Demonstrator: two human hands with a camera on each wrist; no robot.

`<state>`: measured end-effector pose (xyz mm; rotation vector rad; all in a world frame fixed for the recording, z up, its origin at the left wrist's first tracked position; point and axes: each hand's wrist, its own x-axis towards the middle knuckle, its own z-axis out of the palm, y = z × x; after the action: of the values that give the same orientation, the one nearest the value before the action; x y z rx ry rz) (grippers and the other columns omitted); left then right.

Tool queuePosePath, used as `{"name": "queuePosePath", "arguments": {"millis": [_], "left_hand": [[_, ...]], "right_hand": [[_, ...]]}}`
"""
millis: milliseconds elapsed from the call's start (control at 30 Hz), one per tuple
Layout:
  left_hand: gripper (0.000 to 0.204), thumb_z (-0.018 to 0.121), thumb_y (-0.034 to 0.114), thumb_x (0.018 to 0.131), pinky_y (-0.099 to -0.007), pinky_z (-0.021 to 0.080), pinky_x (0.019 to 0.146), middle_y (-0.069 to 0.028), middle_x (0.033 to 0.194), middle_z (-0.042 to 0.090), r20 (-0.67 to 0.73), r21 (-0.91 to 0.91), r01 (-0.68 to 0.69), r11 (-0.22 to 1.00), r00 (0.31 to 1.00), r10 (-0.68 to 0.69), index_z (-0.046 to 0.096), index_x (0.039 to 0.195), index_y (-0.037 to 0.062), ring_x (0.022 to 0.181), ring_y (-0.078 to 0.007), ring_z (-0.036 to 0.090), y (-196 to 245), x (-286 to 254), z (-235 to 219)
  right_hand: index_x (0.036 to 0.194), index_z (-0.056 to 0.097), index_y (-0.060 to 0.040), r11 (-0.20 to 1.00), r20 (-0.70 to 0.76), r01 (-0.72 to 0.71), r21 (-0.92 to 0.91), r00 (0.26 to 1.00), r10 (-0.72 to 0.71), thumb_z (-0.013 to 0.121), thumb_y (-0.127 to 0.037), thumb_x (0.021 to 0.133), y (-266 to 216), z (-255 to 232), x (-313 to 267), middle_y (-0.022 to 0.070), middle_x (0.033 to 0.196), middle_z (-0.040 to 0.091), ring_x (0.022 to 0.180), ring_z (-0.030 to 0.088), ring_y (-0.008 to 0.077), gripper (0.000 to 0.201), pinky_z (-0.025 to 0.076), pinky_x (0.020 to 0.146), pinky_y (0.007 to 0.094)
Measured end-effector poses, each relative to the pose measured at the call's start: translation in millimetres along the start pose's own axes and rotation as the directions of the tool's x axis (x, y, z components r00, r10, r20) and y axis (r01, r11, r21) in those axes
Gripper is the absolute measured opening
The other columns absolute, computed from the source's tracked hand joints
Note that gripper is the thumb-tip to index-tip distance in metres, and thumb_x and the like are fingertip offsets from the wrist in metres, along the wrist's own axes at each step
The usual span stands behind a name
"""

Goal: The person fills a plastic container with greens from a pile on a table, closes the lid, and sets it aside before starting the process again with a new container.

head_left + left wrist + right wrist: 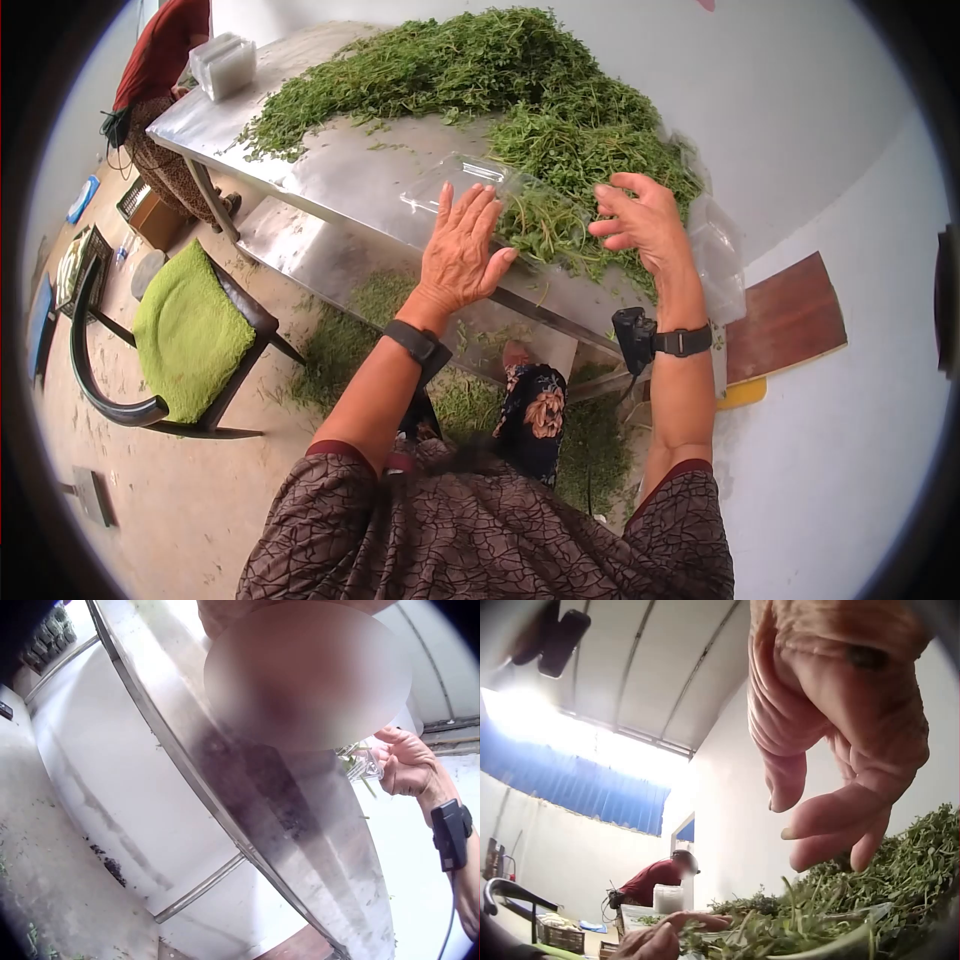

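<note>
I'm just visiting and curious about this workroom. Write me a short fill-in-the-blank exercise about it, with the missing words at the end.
1. The heap of leafy greens lies on a shiny metal ____.
2. The fluffy cushion on the black chair is bright ____.
3. The person standing at the far end wears a ____ top.
4. The hand nearer the chair is the worker's ____ one.

Missing words, in order: table; green; red; left.

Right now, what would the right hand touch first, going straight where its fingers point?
Probably the greens in the clear container, from how the right hand points, though depth is unclear.
</note>
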<state>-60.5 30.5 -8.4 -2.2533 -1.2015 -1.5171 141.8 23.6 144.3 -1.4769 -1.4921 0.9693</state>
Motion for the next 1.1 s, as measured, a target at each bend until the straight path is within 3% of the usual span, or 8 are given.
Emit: {"name": "queuePosePath", "arguments": {"millis": [433,500,600,767,833,867,1033,1100], "left_hand": [[0.055,0.055,0.033,0.083,-0.0517,0.014,0.114,-0.0183,0.132,0.048,-0.025,-0.024,-0.007,1.0,1.0,0.007,0.047,0.124,-0.0014,0.128,-0.0358,0.04,1,-1,1],[0.054,0.055,0.033,0.083,-0.0518,0.015,0.114,-0.0183,0.132,0.048,-0.022,-0.024,-0.008,1.0,1.0,0.007,0.047,0.124,-0.0016,0.128,-0.0359,0.04,2,-1,1],[0.054,0.054,0.033,0.084,-0.0518,0.015,0.114,-0.0184,0.132,0.049,-0.014,-0.021,-0.007,1.0,1.0,0.006,0.047,0.124,-0.0019,0.128,-0.036,0.04,2,-1,-1],[0.053,0.054,0.034,0.085,-0.0516,0.016,0.114,-0.0185,0.131,0.049,0.001,-0.015,-0.006,1.0,1.0,0.006,0.048,0.123,-0.0021,0.128,-0.0361,0.041,3,0,-2],[0.053,0.054,0.034,0.085,-0.0516,0.016,0.114,-0.0185,0.131,0.05,0.003,-0.016,-0.004,1.0,1.0,0.004,0.048,0.123,-0.0022,0.127,-0.0361,0.041,3,-1,-2],[0.053,0.054,0.034,0.085,-0.0516,0.016,0.114,-0.0185,0.131,0.05,0.003,-0.014,-0.004,1.0,1.0,0.004,0.048,0.123,-0.0022,0.127,-0.0361,0.041,2,0,-2],[0.054,0.055,0.034,0.084,-0.0515,0.017,0.113,-0.0187,0.129,0.05,0.033,-0.009,0.01,1.0,0.999,-0.01,0.048,0.123,-0.0021,0.126,-0.0363,0.042,3,0,-4],[0.054,0.055,0.034,0.083,-0.0516,0.017,0.113,-0.0187,0.129,0.05,0.028,-0.009,0.005,1.0,1.0,-0.005,0.048,0.123,-0.0021,0.126,-0.0364,0.042,2,-1,-2]], "right_hand": [[0.124,0.051,0.0079,0.936,-0.27,-0.029,-0.35,0.96,-0.071,0.069,-0.018,0.079,62,-44,39,0.0136,0.08,0.065,0.056,0.062,0.0127,0.055,0.046,0.043,0.0236],[0.127,0.051,0.0044,0.908,-0.268,-0.075,-0.413,0.963,-0.042,0.071,-0.022,0.077,68,-44,46,0.0137,0.08,0.065,0.065,0.065,0.0191,0.059,0.052,0.055,0.0302],[0.13,0.051,-0.0034,0.75,-0.246,-0.04,-0.66,0.955,-0.165,0.074,-0.033,0.073,71,-35,56,0.0154,0.095,0.067,0.097,0.062,0.0322,0.067,0.046,0.089,0.0402],[0.131,0.051,-0.0086,0.618,-0.189,-0.047,-0.785,0.967,-0.168,0.076,-0.03,0.073,56,-15,61,0.0153,0.102,0.066,0.1,0.062,0.0328,0.066,0.047,0.087,0.0434],[0.129,0.052,-0.0078,0.424,-0.105,0.001,-0.906,0.969,-0.226,0.077,-0.03,0.072,71,-13,74,0.0162,0.101,0.067,0.098,0.063,0.0327,0.066,0.048,0.084,0.0434],[0.1,0.061,-0.0027,0.387,-0.073,0.049,-0.921,0.952,-0.297,0.074,-0.02,0.073,76,-13,76,0.0182,0.088,0.066,0.088,0.064,0.0364,0.034,0.05,0.079,0.0439],[0.073,0.061,-0.0007,0.314,-0.021,0.145,-0.938,0.883,-0.469,0.063,-0.005,0.068,88,-26,91,0.0228,0.074,0.062,0.075,0.062,0.0412,0.007,0.051,0.069,0.0467],[0.072,0.06,0.0016,0.444,-0.125,0.132,-0.886,0.854,-0.504,0.06,-0.005,0.068,82,-35,88,0.0237,0.075,0.061,0.075,0.061,0.0409,0.008,0.05,0.069,0.0475]]}}
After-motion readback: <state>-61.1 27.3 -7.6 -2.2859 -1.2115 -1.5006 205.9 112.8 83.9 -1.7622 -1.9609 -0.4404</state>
